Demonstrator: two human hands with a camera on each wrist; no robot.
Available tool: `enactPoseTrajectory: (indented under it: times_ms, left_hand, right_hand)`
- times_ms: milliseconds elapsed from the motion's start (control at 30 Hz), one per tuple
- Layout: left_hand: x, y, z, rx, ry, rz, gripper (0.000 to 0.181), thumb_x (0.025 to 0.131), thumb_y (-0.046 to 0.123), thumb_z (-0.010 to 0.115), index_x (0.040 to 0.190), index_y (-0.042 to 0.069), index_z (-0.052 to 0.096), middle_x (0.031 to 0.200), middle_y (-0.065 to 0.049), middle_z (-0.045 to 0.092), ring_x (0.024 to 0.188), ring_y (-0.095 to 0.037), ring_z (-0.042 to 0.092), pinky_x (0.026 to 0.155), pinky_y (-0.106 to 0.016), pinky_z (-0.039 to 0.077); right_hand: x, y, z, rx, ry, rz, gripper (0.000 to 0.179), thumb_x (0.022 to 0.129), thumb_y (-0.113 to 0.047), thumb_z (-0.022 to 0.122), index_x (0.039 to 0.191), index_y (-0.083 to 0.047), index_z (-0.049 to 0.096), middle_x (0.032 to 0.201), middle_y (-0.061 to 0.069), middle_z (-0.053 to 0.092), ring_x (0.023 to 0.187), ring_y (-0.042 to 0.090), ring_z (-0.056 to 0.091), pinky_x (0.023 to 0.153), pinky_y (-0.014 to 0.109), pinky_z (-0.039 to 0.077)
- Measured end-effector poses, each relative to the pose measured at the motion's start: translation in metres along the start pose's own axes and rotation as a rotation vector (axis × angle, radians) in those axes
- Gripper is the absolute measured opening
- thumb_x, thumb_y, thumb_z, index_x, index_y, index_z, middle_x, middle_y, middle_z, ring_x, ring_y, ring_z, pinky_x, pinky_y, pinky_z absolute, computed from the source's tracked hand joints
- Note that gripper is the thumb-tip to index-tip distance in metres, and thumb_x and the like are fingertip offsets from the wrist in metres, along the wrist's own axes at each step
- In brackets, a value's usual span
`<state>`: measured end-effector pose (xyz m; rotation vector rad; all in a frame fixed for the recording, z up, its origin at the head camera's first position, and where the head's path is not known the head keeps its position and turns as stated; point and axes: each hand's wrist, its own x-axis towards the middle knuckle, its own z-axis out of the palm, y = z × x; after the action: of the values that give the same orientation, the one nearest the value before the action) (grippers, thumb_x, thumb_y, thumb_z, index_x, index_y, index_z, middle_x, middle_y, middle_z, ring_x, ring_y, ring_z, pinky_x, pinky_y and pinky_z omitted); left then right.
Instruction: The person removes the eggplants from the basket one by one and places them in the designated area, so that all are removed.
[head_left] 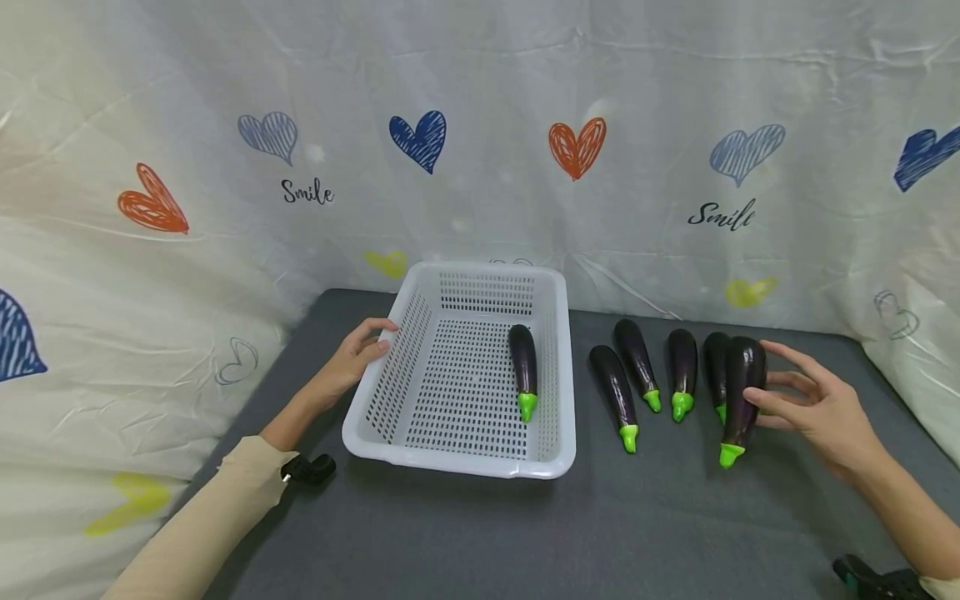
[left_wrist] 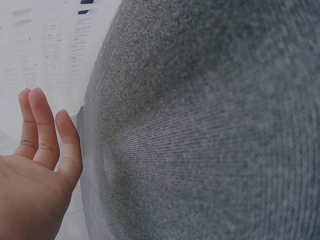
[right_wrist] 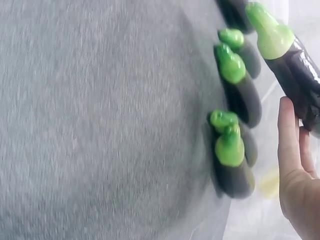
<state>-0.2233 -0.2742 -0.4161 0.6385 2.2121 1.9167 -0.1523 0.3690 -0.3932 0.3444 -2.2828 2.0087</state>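
Observation:
My left hand [head_left: 358, 354] holds the left rim of a white perforated plastic basket [head_left: 366, 412], thumb and a finger over the edge. In the left wrist view its other fingers [left_wrist: 45, 131] lie bent against the basket's outside. One dark purple eggplant [head_left: 523, 360] with a green stem end lies inside, along the right part of the basket floor. On the right, my right hand [head_left: 821, 408] grips another eggplant [head_left: 742, 392], thumb on the near side and fingers behind, its green end pointing down toward me. In the right wrist view this eggplant [right_wrist: 295, 65] hangs above the others.
Between basket and right hand, several more eggplants lie on the grey cloth-covered table [head_left: 480, 533]: one nearest the basket [head_left: 613, 387], others farther right, including one [head_left: 682, 367] and a partly covered one [head_left: 716, 362]. A white curtain [head_left: 495, 208] printed with hearts hangs behind the table.

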Motion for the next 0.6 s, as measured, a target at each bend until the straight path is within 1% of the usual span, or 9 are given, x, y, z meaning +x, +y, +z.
enactPoseTrajectory:
  times_ms: [100, 167, 233, 367, 500, 600]
  left_hand:
    - [0.0, 0.0, 0.0, 0.004, 0.0, 0.002, 0.03, 0.11, 0.02, 0.047, 0.138, 0.012, 0.042, 0.126, -0.034, 0.051, 0.094, -0.033, 0.068, 0.068, -0.045, 0.059]
    - [0.0, 0.0, -0.001, 0.007, -0.001, 0.005, 0.031, 0.11, 0.019, 0.047, 0.139, 0.01, 0.041, 0.127, -0.034, 0.051, 0.094, -0.033, 0.068, 0.068, -0.045, 0.059]
    - [0.0, 0.0, -0.001, 0.004, 0.002, 0.004, 0.031, 0.11, 0.019, 0.047, 0.139, 0.011, 0.042, 0.127, -0.034, 0.051, 0.094, -0.033, 0.068, 0.068, -0.045, 0.059]
    - [0.0, 0.0, 0.0, -0.005, -0.001, -0.001, 0.029, 0.11, 0.02, 0.048, 0.138, 0.014, 0.043, 0.129, -0.033, 0.051, 0.095, -0.033, 0.068, 0.069, -0.046, 0.059]
    - [0.001, 0.0, 0.0, -0.01, -0.005, -0.003, 0.03, 0.109, 0.021, 0.048, 0.138, 0.014, 0.043, 0.13, -0.034, 0.05, 0.096, -0.034, 0.067, 0.069, -0.046, 0.059]
    - [0.001, 0.0, 0.0, -0.008, -0.002, -0.003, 0.03, 0.109, 0.022, 0.049, 0.138, 0.014, 0.043, 0.13, -0.034, 0.05, 0.097, -0.034, 0.067, 0.069, -0.046, 0.059]
  right_hand:
    - [0.001, 0.002, -0.008, 0.044, -0.003, -0.008, 0.074, 0.092, 0.018, 0.064, 0.156, -0.008, 0.039, 0.111, 0.008, 0.06, 0.088, 0.018, 0.071, 0.066, 0.038, 0.059]
    - [0.002, 0.004, -0.013, 0.039, 0.0, -0.01, 0.074, 0.091, 0.019, 0.064, 0.156, -0.008, 0.04, 0.111, 0.008, 0.06, 0.088, 0.017, 0.071, 0.065, 0.038, 0.059]
    - [0.003, 0.006, -0.017, 0.016, 0.01, -0.007, 0.075, 0.091, 0.019, 0.065, 0.156, -0.009, 0.04, 0.109, 0.006, 0.063, 0.087, 0.017, 0.071, 0.064, 0.038, 0.059]
    - [0.006, 0.011, -0.027, -0.086, 0.018, 0.002, 0.075, 0.092, 0.014, 0.067, 0.157, -0.012, 0.04, 0.109, 0.001, 0.064, 0.089, 0.012, 0.07, 0.064, 0.036, 0.059]
    - [0.009, 0.015, -0.037, -0.236, 0.004, 0.004, 0.076, 0.094, 0.008, 0.069, 0.158, -0.018, 0.038, 0.11, -0.004, 0.061, 0.088, 0.008, 0.069, 0.064, 0.036, 0.059]
    - [0.01, 0.017, -0.044, -0.339, 0.012, 0.011, 0.077, 0.094, 0.005, 0.07, 0.159, -0.02, 0.037, 0.111, -0.008, 0.06, 0.088, 0.006, 0.068, 0.064, 0.036, 0.059]
